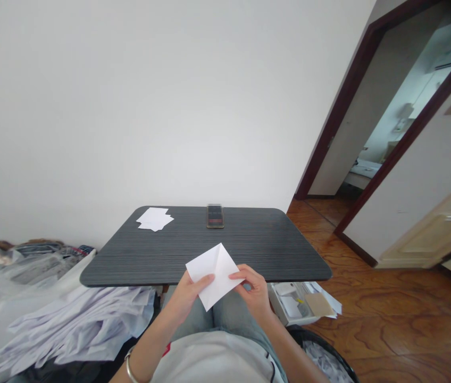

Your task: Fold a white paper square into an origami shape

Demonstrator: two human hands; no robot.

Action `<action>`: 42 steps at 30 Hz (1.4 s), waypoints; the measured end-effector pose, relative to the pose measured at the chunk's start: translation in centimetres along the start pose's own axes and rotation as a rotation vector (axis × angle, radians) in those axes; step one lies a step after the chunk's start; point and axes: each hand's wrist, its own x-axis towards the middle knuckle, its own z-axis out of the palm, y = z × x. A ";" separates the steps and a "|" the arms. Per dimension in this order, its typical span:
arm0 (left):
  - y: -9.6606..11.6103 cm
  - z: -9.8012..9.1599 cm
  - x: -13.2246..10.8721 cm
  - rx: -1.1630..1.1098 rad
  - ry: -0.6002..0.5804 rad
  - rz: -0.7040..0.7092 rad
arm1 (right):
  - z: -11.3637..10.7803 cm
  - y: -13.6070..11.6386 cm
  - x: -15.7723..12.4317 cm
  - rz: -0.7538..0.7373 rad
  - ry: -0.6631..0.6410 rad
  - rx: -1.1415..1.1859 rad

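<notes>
I hold a white sheet of paper [214,274] with a crease down its middle, over my lap at the near edge of a dark grey table [249,250]. My left hand [188,295] pinches its left lower edge, thumb on top. Its right corner is pinched by my right hand [253,290]. Both hands are closed on the sheet. A silver bangle [130,367] is on my left wrist.
A small stack of white papers [155,218] lies at the table's far left. A small dark object [215,216] stands at the far middle against the wall. White sheets [74,324] are heaped at the left; a box of papers [301,303] sits on the wooden floor at the right. A doorway [389,133] opens at right.
</notes>
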 end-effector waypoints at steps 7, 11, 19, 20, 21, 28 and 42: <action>-0.4 -0.5 0.3 0.089 -0.015 0.030 | -0.3 0.3 0.2 -0.078 -0.004 0.018; 0.2 -1.6 0.8 0.076 0.044 0.218 | -0.4 1.0 0.1 -0.001 0.021 0.122; 2.3 -4.6 1.3 0.318 -0.198 0.426 | -0.8 0.9 0.4 0.123 -0.002 0.247; 2.5 -4.7 1.3 0.352 -0.219 0.435 | -0.8 0.8 0.5 0.123 -0.019 0.245; 2.6 -4.8 1.3 0.388 -0.242 0.446 | -0.8 0.8 0.5 0.119 -0.035 0.241; 2.4 -4.6 1.7 0.610 -0.270 0.447 | -0.9 0.9 0.4 0.100 -0.044 0.256; 0.0 -2.8 1.8 0.261 0.066 0.427 | 0.6 -0.1 0.3 0.342 0.200 0.421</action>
